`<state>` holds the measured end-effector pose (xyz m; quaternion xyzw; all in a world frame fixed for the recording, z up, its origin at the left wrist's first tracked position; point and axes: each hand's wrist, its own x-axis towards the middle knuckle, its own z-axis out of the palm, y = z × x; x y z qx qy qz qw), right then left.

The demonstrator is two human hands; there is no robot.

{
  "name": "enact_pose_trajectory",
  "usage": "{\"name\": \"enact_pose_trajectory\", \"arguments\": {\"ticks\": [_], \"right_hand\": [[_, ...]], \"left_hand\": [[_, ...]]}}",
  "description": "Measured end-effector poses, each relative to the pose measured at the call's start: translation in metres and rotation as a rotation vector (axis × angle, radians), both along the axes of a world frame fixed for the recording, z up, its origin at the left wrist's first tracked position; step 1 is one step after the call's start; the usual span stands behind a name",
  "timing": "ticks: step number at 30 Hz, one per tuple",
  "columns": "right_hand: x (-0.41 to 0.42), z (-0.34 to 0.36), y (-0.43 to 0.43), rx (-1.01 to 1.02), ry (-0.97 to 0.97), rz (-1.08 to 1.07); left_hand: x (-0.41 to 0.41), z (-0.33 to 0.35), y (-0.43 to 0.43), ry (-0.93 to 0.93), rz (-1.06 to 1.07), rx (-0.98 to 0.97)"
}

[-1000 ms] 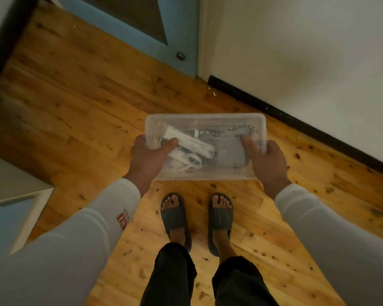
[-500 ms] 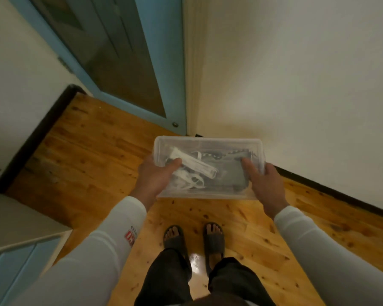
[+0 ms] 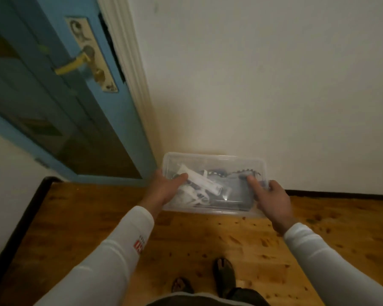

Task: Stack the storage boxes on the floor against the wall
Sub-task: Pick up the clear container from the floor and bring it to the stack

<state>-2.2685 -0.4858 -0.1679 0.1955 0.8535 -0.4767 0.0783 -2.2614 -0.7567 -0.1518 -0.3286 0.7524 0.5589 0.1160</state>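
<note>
A pale wall (image 3: 263,85) fills the upper right of the view, a dark skirting board (image 3: 341,192) at its foot; a blue door (image 3: 53,111) with a brass lever handle (image 3: 72,65) stands to the left, and a knotty wooden floor (image 3: 208,244) spreads below. Between the person's two outstretched arms hangs a clear plastic storage box (image 3: 215,164), carried in the air in front of the wall near the door corner — not yet set down; no other box shows in the view. Inside it lie a white strap-like item and some dark things, too blurred to name. The left hand (image 3: 164,191) is closed on the box's left end, thumb over the rim and onto the top; the right hand (image 3: 272,199) clasps the right end the same way, thumb (image 3: 252,182) pressed on top, other fingers wrapped beneath. The step in hand looks to be the carry to the wall; the next move would call for bending low and lowering the box level — long side parallel to the skirting, close against it, so later boxes can sit squarely on top. A small red patch (image 3: 138,246) marks the left sleeve; its white lettering cannot be read; the box shows no label.
</note>
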Motion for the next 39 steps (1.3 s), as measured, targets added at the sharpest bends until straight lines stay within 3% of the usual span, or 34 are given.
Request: {"name": "enact_pose_trajectory", "arguments": {"ticks": [8,21,39], "right_hand": [[0.035,0.036,0.077,-0.002,0.037,-0.205],[0.113,0.078,0.243,-0.085,0.16,-0.586],[0.308,0.105,0.474,0.04,0.238,-1.196]], "left_hand": [[-0.031,0.028,0.077,-0.007,-0.288,-0.036],[-0.055,0.082,0.289,0.097,-0.686,0.011],[0.039,0.117,0.645,0.064,-1.296,0.193]]}}
